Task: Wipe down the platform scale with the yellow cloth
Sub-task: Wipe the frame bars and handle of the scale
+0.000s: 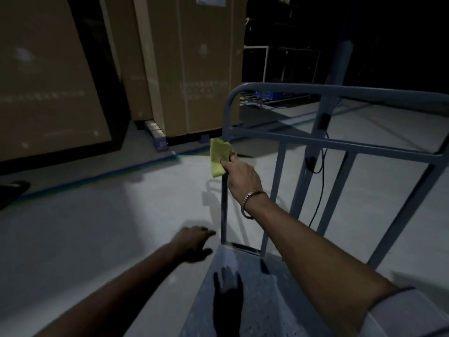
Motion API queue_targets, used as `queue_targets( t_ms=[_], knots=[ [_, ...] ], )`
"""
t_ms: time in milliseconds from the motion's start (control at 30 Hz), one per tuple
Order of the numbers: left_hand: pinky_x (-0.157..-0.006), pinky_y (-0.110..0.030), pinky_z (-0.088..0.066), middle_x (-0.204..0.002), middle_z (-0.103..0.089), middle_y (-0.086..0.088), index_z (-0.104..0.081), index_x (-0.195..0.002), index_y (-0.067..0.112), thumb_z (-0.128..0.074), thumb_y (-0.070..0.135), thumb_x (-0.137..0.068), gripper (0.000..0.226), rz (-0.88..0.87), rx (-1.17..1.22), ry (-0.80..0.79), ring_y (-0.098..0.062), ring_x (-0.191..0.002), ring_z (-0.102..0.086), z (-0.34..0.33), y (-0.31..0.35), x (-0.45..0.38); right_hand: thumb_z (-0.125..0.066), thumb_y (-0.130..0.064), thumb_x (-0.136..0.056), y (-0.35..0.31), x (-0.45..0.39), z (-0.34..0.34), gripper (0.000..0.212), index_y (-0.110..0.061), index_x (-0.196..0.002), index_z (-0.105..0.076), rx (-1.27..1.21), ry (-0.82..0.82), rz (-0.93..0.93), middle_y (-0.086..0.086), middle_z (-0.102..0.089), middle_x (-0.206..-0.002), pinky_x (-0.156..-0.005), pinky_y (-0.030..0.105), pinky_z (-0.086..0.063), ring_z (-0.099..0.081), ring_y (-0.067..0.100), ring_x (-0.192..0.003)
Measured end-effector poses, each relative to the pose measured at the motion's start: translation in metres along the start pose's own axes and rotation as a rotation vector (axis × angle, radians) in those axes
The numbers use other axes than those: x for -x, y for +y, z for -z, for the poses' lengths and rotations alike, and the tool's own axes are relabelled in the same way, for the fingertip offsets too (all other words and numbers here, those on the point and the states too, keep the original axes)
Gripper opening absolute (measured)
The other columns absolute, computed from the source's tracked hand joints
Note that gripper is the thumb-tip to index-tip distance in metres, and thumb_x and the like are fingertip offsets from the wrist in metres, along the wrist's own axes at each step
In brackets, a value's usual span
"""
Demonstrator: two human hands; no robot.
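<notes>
The platform scale has a blue-grey tubular guard frame [328, 139] and a textured metal deck [262, 295] at the bottom of the view. My right hand [240, 173] grips the yellow cloth [218, 156] and presses it against the left upright post of the frame, just below its crossbar. My left hand [194, 244] hovers with relaxed fingers above the floor, beside the deck's near left corner, holding nothing. A metal bangle sits on my right wrist.
Tall cardboard boxes [194, 69] on pallets stand behind and to the left. A black cable [320, 181] hangs down along the scale's column. A dark shoe [12, 190] lies on the grey floor at the far left. White racks stand in the dark background.
</notes>
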State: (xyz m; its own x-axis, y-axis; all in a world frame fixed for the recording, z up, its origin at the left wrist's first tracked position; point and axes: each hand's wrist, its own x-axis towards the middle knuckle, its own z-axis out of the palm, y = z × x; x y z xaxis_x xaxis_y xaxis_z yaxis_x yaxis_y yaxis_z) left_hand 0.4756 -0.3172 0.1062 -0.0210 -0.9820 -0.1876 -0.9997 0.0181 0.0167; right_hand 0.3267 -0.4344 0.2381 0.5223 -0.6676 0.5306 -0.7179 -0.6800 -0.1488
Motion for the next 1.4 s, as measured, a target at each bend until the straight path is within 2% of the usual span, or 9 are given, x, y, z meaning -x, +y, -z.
queue_targets(
  t_ms=[100, 200, 367, 500, 733, 900, 1167, 1300, 1400],
  knots=[
    [-0.104, -0.041, -0.05, -0.147, -0.06, -0.008, -0.045, -0.155, 0.027, -0.045, 0.048, -0.102, 0.057, 0.104, 0.174, 0.354, -0.031, -0.131, -0.058, 0.068, 0.001, -0.017, -0.049, -0.005, -0.09, 0.003, -0.002, 0.015, 0.038, -0.026, -0.116, -0.068, 0.026, -0.041, 0.045, 0.009, -0.063, -0.114, -0.075, 0.043, -0.052, -0.064, 0.038, -0.098],
    [-0.091, -0.037, -0.053, -0.126, -0.073, -0.005, -0.059, -0.139, 0.024, -0.053, 0.034, -0.105, 0.036, 0.258, 0.728, 0.742, -0.028, -0.114, -0.068, 0.109, 0.019, -0.028, -0.052, -0.012, -0.092, 0.01, 0.001, 0.035, 0.042, -0.031, -0.127, -0.066, -0.111, -0.024, 0.038, 0.005, -0.069, -0.114, -0.078, 0.042, -0.055, -0.061, 0.031, -0.104],
    [-0.104, -0.036, -0.052, -0.131, -0.063, 0.007, -0.054, -0.146, 0.022, -0.054, 0.027, -0.108, 0.038, 0.008, 1.145, 0.779, -0.016, -0.125, -0.062, 0.161, 0.022, -0.05, -0.055, -0.003, -0.087, 0.011, -0.007, 0.091, 0.06, -0.026, -0.142, -0.057, -0.275, 0.46, -0.01, 0.003, -0.071, -0.119, -0.077, 0.036, -0.054, -0.066, 0.025, -0.101],
    [-0.112, -0.042, -0.05, -0.143, -0.064, -0.001, -0.051, -0.152, 0.021, -0.056, 0.027, -0.108, 0.045, -0.006, 1.311, 0.827, -0.016, -0.131, -0.06, 0.191, 0.019, -0.081, -0.058, 0.004, -0.087, -0.002, -0.05, 0.138, 0.066, -0.016, -0.149, -0.052, -0.003, 0.757, 0.181, 0.011, -0.062, -0.134, -0.095, 0.039, -0.051, -0.058, 0.029, -0.123],
    [-0.092, -0.044, -0.059, -0.105, -0.079, 0.002, -0.075, -0.123, 0.021, -0.053, -0.001, -0.095, 0.041, 0.031, 1.465, 0.89, -0.02, -0.101, -0.073, 0.202, 0.033, -0.105, -0.062, -0.048, -0.081, 0.013, -0.091, 0.113, 0.056, -0.03, -0.134, -0.062, 0.689, -0.011, 0.488, 0.011, -0.04, -0.16, -0.122, 0.058, -0.019, -0.027, 0.035, -0.153],
    [-0.082, -0.042, -0.057, -0.094, -0.079, -0.003, -0.077, -0.108, 0.02, -0.062, 0.01, -0.097, 0.021, 0.16, 1.345, 1.068, -0.027, -0.094, -0.073, 0.199, 0.042, -0.103, -0.046, -0.058, -0.09, -0.001, -0.113, 0.147, 0.042, -0.041, -0.119, -0.071, 0.65, 0.041, 0.498, -0.007, -0.061, -0.131, -0.101, 0.048, -0.036, -0.052, 0.022, -0.122],
    [-0.093, -0.036, -0.062, -0.117, -0.079, 0.004, -0.068, -0.14, 0.023, -0.072, 0.022, -0.098, 0.042, 0.09, 1.221, 1.061, -0.009, -0.107, -0.074, 0.214, 0.034, -0.088, -0.054, -0.056, -0.098, 0.065, -0.107, 0.194, 0.04, -0.042, -0.135, -0.061, 0.367, 0.138, 0.167, -0.001, -0.057, -0.108, -0.071, 0.036, -0.045, -0.052, 0.02, -0.096],
    [-0.097, -0.031, -0.061, -0.125, -0.076, 0.004, -0.064, -0.144, 0.023, -0.077, 0.027, -0.096, 0.05, 0.007, 1.242, 1.035, -0.006, -0.112, -0.072, 0.227, 0.028, -0.082, -0.065, -0.024, -0.093, 0.06, -0.094, 0.171, 0.033, -0.018, -0.126, -0.065, 0.419, 0.308, 0.218, 0.007, -0.065, -0.124, -0.095, 0.043, -0.05, -0.06, 0.029, -0.112],
    [-0.094, -0.033, -0.062, -0.122, -0.078, 0.006, -0.068, -0.14, 0.028, -0.075, 0.028, -0.097, 0.044, 0.035, 1.246, 1.047, -0.007, -0.11, -0.073, 0.232, 0.031, -0.084, -0.069, -0.009, -0.082, 0.026, -0.107, 0.154, 0.05, -0.017, -0.131, -0.06, 0.427, 0.165, 0.226, 0.007, -0.063, -0.135, -0.116, 0.044, -0.034, -0.057, 0.03, -0.124]
  ],
)
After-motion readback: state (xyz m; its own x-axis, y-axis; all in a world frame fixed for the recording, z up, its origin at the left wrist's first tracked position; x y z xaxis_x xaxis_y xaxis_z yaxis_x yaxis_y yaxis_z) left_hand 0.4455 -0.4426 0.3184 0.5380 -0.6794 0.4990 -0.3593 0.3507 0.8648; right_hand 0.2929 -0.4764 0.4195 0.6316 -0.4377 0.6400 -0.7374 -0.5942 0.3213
